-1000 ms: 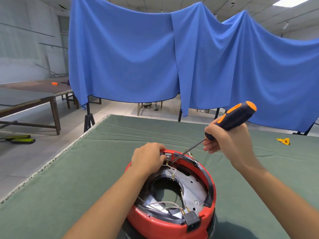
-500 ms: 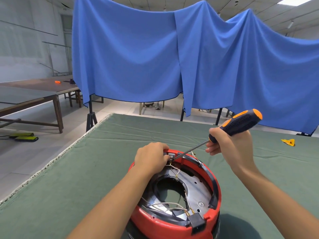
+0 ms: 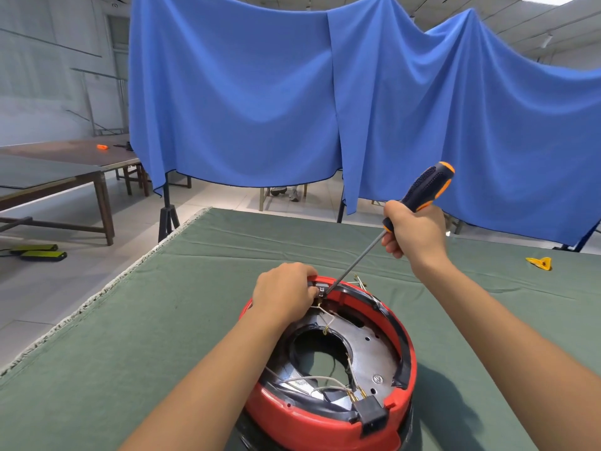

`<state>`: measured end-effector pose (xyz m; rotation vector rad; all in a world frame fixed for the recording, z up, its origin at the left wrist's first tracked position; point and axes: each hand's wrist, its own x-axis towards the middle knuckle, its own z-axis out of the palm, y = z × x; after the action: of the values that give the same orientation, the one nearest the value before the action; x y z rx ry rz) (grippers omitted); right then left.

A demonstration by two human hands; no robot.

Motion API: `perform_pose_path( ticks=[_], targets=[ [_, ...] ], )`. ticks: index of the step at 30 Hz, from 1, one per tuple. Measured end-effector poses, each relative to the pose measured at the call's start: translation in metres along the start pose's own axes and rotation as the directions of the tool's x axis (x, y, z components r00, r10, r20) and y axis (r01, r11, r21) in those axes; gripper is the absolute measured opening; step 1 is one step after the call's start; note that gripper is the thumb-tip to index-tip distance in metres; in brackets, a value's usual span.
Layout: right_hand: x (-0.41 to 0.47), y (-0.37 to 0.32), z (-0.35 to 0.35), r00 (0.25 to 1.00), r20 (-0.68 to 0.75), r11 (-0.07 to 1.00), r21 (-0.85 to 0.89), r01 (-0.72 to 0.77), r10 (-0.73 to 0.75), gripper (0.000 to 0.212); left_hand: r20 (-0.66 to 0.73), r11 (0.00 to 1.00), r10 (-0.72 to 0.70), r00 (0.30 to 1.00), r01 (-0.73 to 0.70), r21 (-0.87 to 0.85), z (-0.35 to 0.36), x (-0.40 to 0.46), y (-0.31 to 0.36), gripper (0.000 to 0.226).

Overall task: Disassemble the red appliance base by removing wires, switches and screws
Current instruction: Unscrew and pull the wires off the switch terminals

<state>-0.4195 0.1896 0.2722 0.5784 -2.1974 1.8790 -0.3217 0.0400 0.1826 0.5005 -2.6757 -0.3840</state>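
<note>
Gripping at both sides. Left hand (image 3: 284, 292) curled over the far rim of the red appliance base (image 3: 328, 421), at about 11 o'clock on its ring, fingertips pinching by the small switch fitting (image 3: 321, 289). Base sitting upside down at 6 o'clock on the green table cover (image 3: 130, 320), white wires (image 3: 320, 380) and a black connector (image 3: 370, 413) at its near edge. Right hand (image 3: 414, 234) wrapped tight around the lower handle of the screwdriver (image 3: 422, 187).

Key relation: fitting lying toward 7 o'clock from the right hand, down the shaft's long axis, tip meeting it just beside the left fingers. Left hand far nearer. Likely prying or unscrewing the switch; a slip would run toward those fingers.

Against a second ago: handle raised steeper, now toward 1 o'clock; left hand unmoved on the rim.
</note>
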Motion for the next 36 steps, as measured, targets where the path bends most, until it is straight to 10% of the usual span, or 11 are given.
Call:
perform_pose_path(
  ticks=[36],
  targets=[
    [0.013,0.048,-0.003,0.972,-0.212,0.974,0.222,-0.049,0.097,0.017,-0.005,1.000,0.002,1.000,-0.002,-0.022,-0.002,0.001,-0.001,0.025]
  ],
)
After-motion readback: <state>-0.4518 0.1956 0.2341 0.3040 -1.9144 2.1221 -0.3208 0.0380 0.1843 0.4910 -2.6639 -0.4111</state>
